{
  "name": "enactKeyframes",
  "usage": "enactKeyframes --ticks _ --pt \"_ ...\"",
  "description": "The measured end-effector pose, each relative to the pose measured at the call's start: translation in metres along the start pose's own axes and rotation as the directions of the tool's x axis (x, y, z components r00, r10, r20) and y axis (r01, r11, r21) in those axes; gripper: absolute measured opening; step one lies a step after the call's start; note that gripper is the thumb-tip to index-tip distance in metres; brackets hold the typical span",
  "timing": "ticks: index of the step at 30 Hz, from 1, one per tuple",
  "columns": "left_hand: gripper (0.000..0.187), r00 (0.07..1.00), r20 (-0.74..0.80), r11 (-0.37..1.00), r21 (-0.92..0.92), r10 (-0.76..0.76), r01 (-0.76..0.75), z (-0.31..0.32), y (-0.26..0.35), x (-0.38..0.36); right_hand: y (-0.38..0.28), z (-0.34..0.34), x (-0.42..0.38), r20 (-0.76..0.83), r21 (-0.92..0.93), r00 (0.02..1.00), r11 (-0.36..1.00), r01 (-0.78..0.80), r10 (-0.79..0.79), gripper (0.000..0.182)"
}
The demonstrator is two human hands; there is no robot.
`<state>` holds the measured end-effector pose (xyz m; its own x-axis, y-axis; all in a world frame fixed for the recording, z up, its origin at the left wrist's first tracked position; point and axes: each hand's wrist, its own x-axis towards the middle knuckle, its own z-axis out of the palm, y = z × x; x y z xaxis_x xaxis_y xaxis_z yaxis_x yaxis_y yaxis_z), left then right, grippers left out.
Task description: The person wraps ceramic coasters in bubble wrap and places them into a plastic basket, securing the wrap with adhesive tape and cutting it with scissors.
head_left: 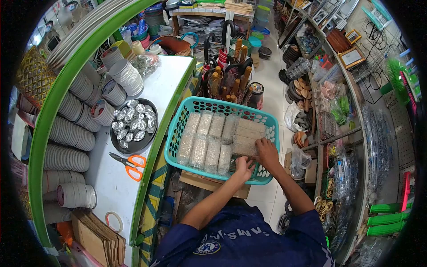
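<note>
Right of centre, the right hand (267,152), fingers half-curled, touches beige rectangular textured bundles (247,133) in a turquoise perforated plastic basket (171,143); the left hand (244,167) bends its fingers alongside, both grips unclear

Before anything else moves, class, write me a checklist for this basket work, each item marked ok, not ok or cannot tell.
1. Basket upright: ok.
2. Right hand at the packs on the basket's right side: ok.
3. Left hand has a firm grip: cannot tell, fingertips partly hidden.
4. Scissors away from both hands: ok, on the white counter.
5. Black tray apart from the basket: ok.
6. Basket's support steady: cannot tell, mostly hidden.
</note>
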<state>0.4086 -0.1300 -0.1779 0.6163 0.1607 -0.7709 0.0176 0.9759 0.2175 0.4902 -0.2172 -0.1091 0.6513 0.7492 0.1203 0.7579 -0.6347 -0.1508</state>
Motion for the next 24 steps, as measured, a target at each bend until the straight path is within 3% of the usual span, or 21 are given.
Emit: enactKeyframes --ticks 7,9,12,18,22,24 --pt "0.025 0.999 0.035 1.0 0.012 -0.009 0.008 -0.008 0.0 0.01 0.004 0.004 -0.004 0.017 -0.129 0.996 0.988 0.09 -0.088 0.046" --pt "0.011 1.0 0.021 0.997 0.075 -0.004 0.002 -0.004 0.001 0.0 0.003 0.001 -0.004 0.031 -0.141 0.994 0.985 0.104 -0.1 0.044" --pt "0.011 0.991 0.128 0.997 0.068 -0.036 0.027 -0.009 0.001 0.003 0.001 -0.01 -0.007 0.03 -0.039 0.993 0.993 0.112 -0.111 0.042" --pt "0.016 0.993 0.106 0.997 0.064 -0.059 0.053 -0.004 0.016 -0.018 -0.014 -0.021 -0.004 0.114 0.122 0.993 0.992 -0.02 0.006 0.028" --pt "0.028 0.991 0.128 0.996 0.091 -0.032 0.02 0.002 0.041 -0.063 -0.047 -0.042 0.006 0.115 0.394 0.99 0.912 -0.115 0.075 0.022" --pt "0.041 0.927 0.374 0.99 0.127 0.01 -0.062 -0.005 0.057 -0.085 -0.067 -0.055 0.011 0.121 0.502 0.989 0.855 -0.131 0.08 0.022"
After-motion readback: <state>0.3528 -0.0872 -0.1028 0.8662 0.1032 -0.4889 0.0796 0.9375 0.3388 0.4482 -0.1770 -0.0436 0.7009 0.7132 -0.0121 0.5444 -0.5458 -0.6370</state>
